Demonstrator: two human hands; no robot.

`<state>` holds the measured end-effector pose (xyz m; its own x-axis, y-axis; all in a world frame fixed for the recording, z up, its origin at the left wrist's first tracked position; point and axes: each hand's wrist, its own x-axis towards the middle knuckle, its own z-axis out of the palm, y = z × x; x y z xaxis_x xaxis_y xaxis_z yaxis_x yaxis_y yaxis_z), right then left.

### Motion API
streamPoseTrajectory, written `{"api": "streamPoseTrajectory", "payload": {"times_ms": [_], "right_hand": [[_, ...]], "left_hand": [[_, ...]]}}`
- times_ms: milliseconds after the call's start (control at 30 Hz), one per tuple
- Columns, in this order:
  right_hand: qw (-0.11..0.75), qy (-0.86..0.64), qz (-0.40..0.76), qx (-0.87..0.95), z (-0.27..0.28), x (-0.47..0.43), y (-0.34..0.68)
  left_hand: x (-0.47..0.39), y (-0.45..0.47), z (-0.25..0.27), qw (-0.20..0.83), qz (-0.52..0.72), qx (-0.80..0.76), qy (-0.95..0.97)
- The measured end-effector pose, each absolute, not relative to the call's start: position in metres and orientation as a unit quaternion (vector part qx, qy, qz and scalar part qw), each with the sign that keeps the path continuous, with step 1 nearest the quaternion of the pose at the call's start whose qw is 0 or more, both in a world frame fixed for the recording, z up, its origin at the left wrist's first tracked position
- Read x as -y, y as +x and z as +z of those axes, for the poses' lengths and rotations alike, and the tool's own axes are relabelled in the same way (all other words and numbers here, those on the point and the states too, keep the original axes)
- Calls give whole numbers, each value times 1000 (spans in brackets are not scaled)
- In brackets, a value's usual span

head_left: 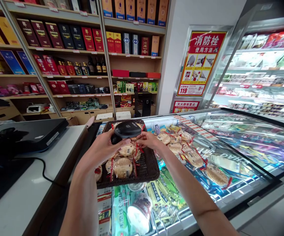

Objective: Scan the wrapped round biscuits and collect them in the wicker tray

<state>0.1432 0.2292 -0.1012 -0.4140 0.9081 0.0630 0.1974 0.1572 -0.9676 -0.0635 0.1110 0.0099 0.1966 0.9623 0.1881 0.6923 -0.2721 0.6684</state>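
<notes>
My left hand (106, 147) is closed around a black object with a round, flat top (127, 129), its thumb stretched along the near side. Opposite it, my right hand (149, 140) has its fingertips pinched together by the object's right edge; what lies between them is too small to tell. Both hands are over a dark brown woven basket (154, 165). In the basket lie several round flat pastries (122, 167) in clear wrappers with red edges. The basket rests on the glass top of a chest freezer (233, 131).
More wrapped pastries (193, 157) lie loose on the glass to the right. Ice-cream packs (160, 196) and a tub (140, 211) show in the freezer below. Left is a white counter (43, 173) with a black flat device (31, 132) and a cable. Shelves of boxes (63, 34) stand behind.
</notes>
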Motion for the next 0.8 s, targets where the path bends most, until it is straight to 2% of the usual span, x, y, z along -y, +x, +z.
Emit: {"api": "streamPoseTrajectory", "payload": {"times_ms": [133,267,400,600,800], "right_hand": [[259,-344,317,845,-99,-222,142],[227,-323,235,888,-100,-207,128],[194,-386,154,888,-98,-199,119],[283,-467,115,830,-87,-209,128],[387,-470,194,769,-78,-221,147]], "left_hand": [[-111,-62,9,216,294,-561,743],[-113,-64,6,222,293,-564,740],[-113,-64,8,221,287,-567,740],[-111,-60,11,226,311,-553,739],[-112,-60,12,221,310,-559,736]]}}
